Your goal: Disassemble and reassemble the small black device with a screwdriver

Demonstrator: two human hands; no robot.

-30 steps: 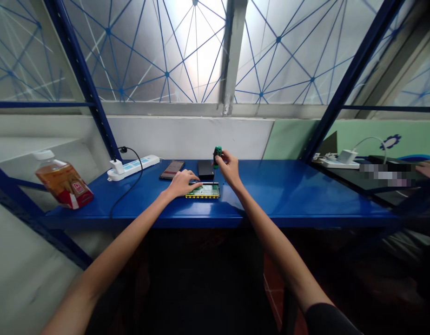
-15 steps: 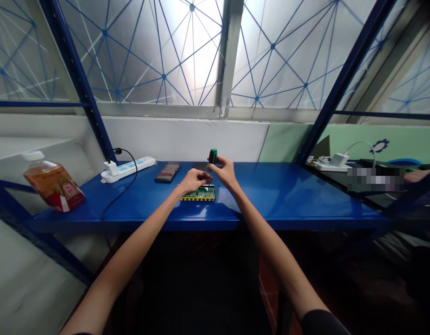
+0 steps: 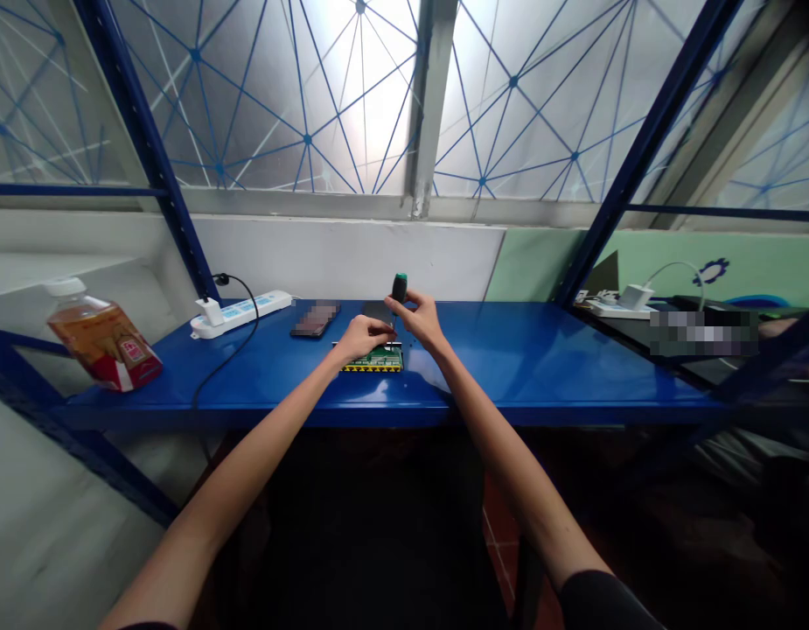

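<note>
A green circuit board point(image 3: 373, 359) with a yellow-black striped front edge lies on the blue shelf point(image 3: 541, 367). My right hand point(image 3: 421, 319) grips a screwdriver point(image 3: 399, 289) with a green and black handle, held upright over the board's right end. My left hand point(image 3: 363, 336) is curled with its fingertips pinched at the screwdriver's shaft just above the board; whether it holds anything small there is hidden. A dark flat box point(image 3: 376, 311) lies just behind the hands.
A phone point(image 3: 316, 318) lies left of the box. A white power strip point(image 3: 240, 313) with a plugged-in black cable sits at the back left. A bottle of orange liquid point(image 3: 102, 345) stands at the shelf's left end. Another person's hand point(image 3: 777, 328) shows far right by a charger point(image 3: 624, 300).
My left hand has lifted off the board, where it lay flat, and closed in on the screwdriver's shaft. The right hand keeps the screwdriver upright. The view has shifted slightly.
</note>
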